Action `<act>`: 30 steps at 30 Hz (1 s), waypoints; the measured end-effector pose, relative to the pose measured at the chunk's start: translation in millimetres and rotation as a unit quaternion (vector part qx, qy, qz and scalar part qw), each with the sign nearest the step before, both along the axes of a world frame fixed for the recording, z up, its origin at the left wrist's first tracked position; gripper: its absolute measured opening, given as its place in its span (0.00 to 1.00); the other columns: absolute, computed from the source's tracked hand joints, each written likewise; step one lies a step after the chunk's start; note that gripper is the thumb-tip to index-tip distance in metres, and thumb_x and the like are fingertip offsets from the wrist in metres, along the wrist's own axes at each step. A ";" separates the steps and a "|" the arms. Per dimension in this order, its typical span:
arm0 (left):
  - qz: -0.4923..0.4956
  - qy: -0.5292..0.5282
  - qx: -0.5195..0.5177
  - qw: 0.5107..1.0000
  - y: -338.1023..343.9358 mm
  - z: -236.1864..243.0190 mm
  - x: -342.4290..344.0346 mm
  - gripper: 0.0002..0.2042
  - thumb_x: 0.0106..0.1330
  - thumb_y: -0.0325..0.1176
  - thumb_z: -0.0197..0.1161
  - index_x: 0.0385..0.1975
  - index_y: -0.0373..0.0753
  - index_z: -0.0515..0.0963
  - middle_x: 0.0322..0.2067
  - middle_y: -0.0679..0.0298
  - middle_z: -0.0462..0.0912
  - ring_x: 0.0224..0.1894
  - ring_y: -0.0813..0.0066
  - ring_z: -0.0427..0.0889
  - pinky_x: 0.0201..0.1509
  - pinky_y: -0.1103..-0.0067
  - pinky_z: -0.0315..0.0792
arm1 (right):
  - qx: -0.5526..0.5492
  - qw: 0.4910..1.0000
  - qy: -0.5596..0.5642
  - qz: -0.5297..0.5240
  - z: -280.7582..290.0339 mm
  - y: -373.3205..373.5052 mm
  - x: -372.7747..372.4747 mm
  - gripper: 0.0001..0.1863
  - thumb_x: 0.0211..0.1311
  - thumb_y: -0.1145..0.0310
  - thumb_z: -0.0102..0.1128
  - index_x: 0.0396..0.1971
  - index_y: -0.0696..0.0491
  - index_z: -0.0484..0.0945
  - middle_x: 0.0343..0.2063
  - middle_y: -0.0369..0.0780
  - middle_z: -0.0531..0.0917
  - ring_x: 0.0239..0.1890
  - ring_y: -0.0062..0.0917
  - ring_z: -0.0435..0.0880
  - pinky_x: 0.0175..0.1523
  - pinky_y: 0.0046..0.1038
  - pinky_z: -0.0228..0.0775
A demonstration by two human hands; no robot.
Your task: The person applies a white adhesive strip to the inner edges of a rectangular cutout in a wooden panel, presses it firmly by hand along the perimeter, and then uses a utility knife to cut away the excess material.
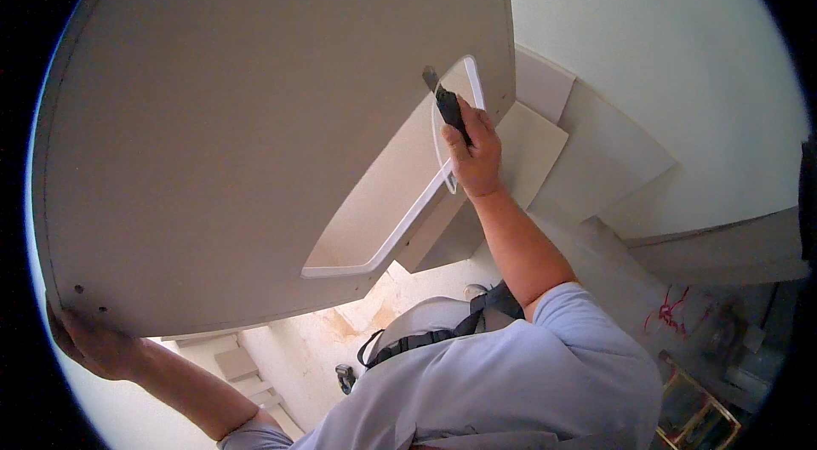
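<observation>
A large grey-beige board (pixel 255 93) fills the upper left, with a long slanted cutout whose rim shows white along its right and lower sides. My right hand (pixel 475 146) is closed around a black-handled tool (pixel 450 114). Its grey, round-ended tip rests near the cutout's upper left edge; I cannot tell whether it touches. A thin pale strip (pixel 437 133) curves down past the tool and beside my wrist. At the board's lower left corner, my left hand (pixel 94 344) grips the edge, its fingers partly hidden, close to two dark screw spots.
Cut board pieces (pixel 534 148) lean against the pale wall (pixel 655 50) on the right. Red cord (pixel 669 314) and a yellowish metal frame (pixel 698 403) lie at lower right. Below the board, light offcuts (pixel 234 362) sit on the floor. Black straps (pixel 425 338) cross my waist.
</observation>
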State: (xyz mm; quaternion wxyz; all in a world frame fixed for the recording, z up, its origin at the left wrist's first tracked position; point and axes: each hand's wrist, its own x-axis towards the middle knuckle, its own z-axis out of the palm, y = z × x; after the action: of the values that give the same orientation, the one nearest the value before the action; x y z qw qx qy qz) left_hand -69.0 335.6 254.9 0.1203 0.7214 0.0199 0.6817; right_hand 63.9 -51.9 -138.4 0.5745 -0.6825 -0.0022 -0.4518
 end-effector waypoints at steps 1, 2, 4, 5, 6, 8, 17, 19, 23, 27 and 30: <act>0.049 0.010 0.088 0.995 40.4 14.2 -10.8 0.22 0.80 0.47 0.47 0.61 0.39 0.77 0.58 0.56 0.79 0.57 0.61 0.82 0.62 0.67 0.81 | 0.019 1.000 0.017 0.014 8.4 4.6 -5.2 0.25 0.65 0.64 0.69 0.61 0.56 0.79 0.39 0.45 0.84 0.41 0.36 0.83 0.48 0.33 0.77; 0.062 0.011 0.116 0.991 51.1 14.8 -12.3 0.22 0.80 0.46 0.48 0.61 0.39 0.77 0.59 0.56 0.79 0.57 0.62 0.82 0.61 0.68 0.81 | 0.016 1.000 0.012 0.021 10.7 5.7 -5.6 0.25 0.66 0.63 0.69 0.60 0.56 0.79 0.40 0.44 0.83 0.40 0.34 0.83 0.48 0.32 0.77; 0.061 0.003 0.117 0.991 52.3 12.1 -13.5 0.21 0.80 0.46 0.49 0.60 0.39 0.77 0.59 0.56 0.79 0.57 0.62 0.82 0.60 0.69 0.82 | 0.011 0.999 0.001 0.034 14.4 4.7 -1.2 0.24 0.67 0.63 0.69 0.60 0.56 0.79 0.40 0.41 0.83 0.39 0.29 0.81 0.47 0.29 0.75; 0.034 -0.005 0.072 0.997 39.1 6.9 -10.6 0.21 0.80 0.46 0.49 0.60 0.39 0.77 0.59 0.56 0.79 0.57 0.62 0.82 0.60 0.69 0.82 | 0.018 0.999 0.004 0.028 13.8 2.7 0.1 0.25 0.67 0.63 0.69 0.60 0.56 0.79 0.40 0.43 0.83 0.40 0.31 0.82 0.48 0.30 0.76; 0.006 -0.016 0.028 0.999 24.3 3.3 -8.7 0.20 0.79 0.46 0.50 0.60 0.40 0.78 0.59 0.56 0.79 0.57 0.62 0.82 0.59 0.69 0.83 | 0.024 0.999 0.007 0.022 10.8 1.8 1.8 0.25 0.66 0.64 0.69 0.61 0.56 0.79 0.40 0.44 0.83 0.42 0.33 0.82 0.49 0.31 0.76; -0.069 -0.034 -0.089 0.993 -11.9 2.0 0.1 0.20 0.78 0.46 0.51 0.60 0.41 0.78 0.59 0.57 0.79 0.57 0.61 0.82 0.60 0.67 0.83 | 0.042 0.999 0.014 0.005 -2.8 -1.1 5.2 0.25 0.66 0.63 0.69 0.61 0.55 0.79 0.41 0.44 0.83 0.42 0.33 0.82 0.49 0.32 0.76; -0.071 -0.055 -0.086 0.992 -16.4 -6.2 0.3 0.19 0.76 0.45 0.54 0.61 0.44 0.77 0.60 0.58 0.79 0.56 0.58 0.82 0.62 0.59 0.81 | 0.052 0.998 0.019 -0.009 12.7 1.6 3.6 0.24 0.69 0.61 0.67 0.60 0.56 0.79 0.41 0.41 0.83 0.43 0.29 0.82 0.52 0.30 0.74; -0.048 -0.038 -0.083 0.995 -18.1 -5.5 0.4 0.19 0.76 0.45 0.54 0.61 0.44 0.77 0.60 0.58 0.79 0.56 0.58 0.82 0.62 0.59 0.81 | 0.059 0.998 0.010 0.004 7.8 -3.0 11.5 0.24 0.69 0.62 0.66 0.60 0.56 0.79 0.41 0.41 0.83 0.44 0.30 0.82 0.53 0.31 0.74; -0.023 -0.026 0.059 0.998 20.1 0.0 -6.6 0.22 0.76 0.48 0.57 0.57 0.36 0.79 0.58 0.53 0.79 0.57 0.57 0.81 0.62 0.67 0.78 | 0.074 0.997 0.012 0.003 -0.7 -2.4 10.5 0.26 0.69 0.57 0.65 0.61 0.56 0.78 0.40 0.45 0.84 0.44 0.38 0.82 0.52 0.36 0.75; 0.014 -0.028 0.059 0.998 14.1 -3.4 -1.1 0.23 0.75 0.50 0.58 0.56 0.35 0.80 0.59 0.51 0.79 0.57 0.57 0.80 0.62 0.69 0.78 | 0.068 0.996 0.051 -0.027 -18.0 -2.6 15.6 0.26 0.69 0.56 0.64 0.61 0.56 0.78 0.39 0.46 0.83 0.44 0.39 0.82 0.52 0.37 0.75; 0.003 -0.028 0.087 0.996 23.3 -4.1 -2.8 0.22 0.77 0.49 0.53 0.57 0.37 0.79 0.59 0.53 0.78 0.58 0.59 0.80 0.63 0.67 0.78 | 0.089 0.994 0.060 -0.021 -10.0 0.7 12.2 0.26 0.68 0.56 0.64 0.60 0.57 0.78 0.38 0.47 0.83 0.43 0.40 0.82 0.52 0.38 0.74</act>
State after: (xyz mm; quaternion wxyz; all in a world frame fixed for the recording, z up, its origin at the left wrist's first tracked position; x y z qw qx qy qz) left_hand -71.8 358.8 250.8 0.0554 0.7099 -0.0402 0.7010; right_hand 76.2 -51.2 -148.4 0.6224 -0.6544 0.0869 -0.4205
